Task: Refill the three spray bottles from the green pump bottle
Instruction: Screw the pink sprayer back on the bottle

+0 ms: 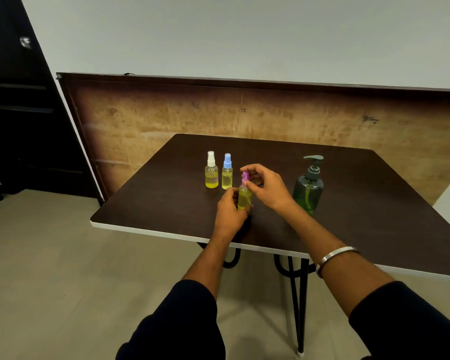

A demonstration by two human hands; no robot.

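There is only one view, from a camera worn on the person's head. It looks forward and down, from above the near edge of the dark surface (pixel 348 203), which fills the middle of the picture with one corner turned toward the left. The lens is wide, so the wall behind the surface and the floor (pixel 50 255) left of the surface both appear, and straight lines bend near the borders. The camera is close enough that both forearms enter from the bottom border and reach to the middle of the surface. The far edge of the surface lies below the wooden panel (pixel 270 115). No second view shares the scene.
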